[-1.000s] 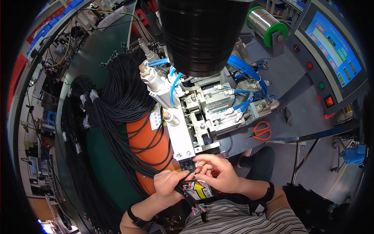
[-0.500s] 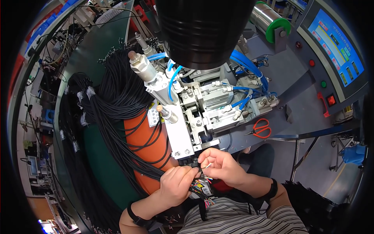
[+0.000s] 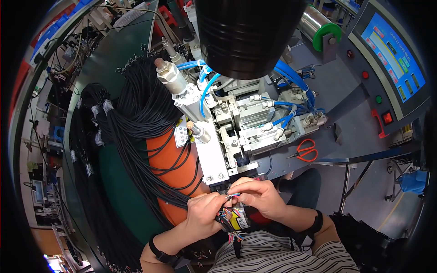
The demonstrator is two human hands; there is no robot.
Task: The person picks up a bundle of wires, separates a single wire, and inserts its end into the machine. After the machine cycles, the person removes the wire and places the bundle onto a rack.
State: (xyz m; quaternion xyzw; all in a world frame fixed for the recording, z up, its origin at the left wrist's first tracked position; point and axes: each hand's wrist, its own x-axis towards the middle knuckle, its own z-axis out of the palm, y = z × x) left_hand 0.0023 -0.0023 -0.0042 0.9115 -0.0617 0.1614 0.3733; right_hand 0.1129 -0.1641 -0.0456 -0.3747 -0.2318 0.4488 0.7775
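Observation:
Both hands meet in front of a white metal machine with clamps and blue air hoses (image 3: pixel 211 159). My left hand (image 3: pixel 202 213) is closed on a black cable at its stripped end. Fine coloured wires (image 3: pixel 235 195) stick out of that end, and my right hand (image 3: pixel 261 196) pinches them between thumb and forefinger. Below the fingers hang more black cable ends with coloured wires fanned out (image 3: pixel 224 222). From the left, a thick bundle of long black cables (image 3: pixel 136 170) runs towards my left hand. The fingers partly hide the cable end.
A large black cylinder (image 3: pixel 248 36) hangs over the machine. Red-handled scissors (image 3: pixel 306 151) lie to its right. Farther right stand a spool of silvery wire (image 3: pixel 316 22) and a control panel with a lit screen (image 3: pixel 392 57). An orange surface (image 3: pixel 166 159) lies under the cables.
My right hand has come in closer to my left, its fingers now together on the coloured wires. The wires spread more visibly between the fingertips. The view has shifted slightly.

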